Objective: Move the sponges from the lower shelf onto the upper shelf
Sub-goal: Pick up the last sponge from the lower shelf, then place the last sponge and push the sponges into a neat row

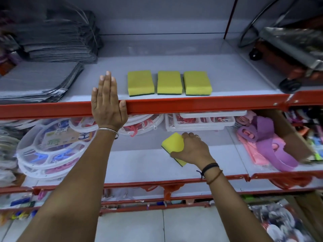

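Right hand [191, 149] grips one yellow sponge [173, 143] on the lower shelf [139, 163]. Left hand [107, 102] rests flat, unclenched, on the upper shelf [192, 104], left of three sponges [169, 82].

Three sponges [168, 82] side by side on the upper shelf [192, 105], left hand [107, 102] left of them, fourth sponge [173, 143] under right hand [193, 148] on lower shelf [139, 163]

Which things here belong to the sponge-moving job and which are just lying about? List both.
Job:
- three yellow rectangular foam sponges on the upper shelf
- yellow sponge gripped by the right hand at the lower shelf
- left hand

Lying about:
- folded grey cloths
- round white plastic peg hangers
- purple plastic slippers
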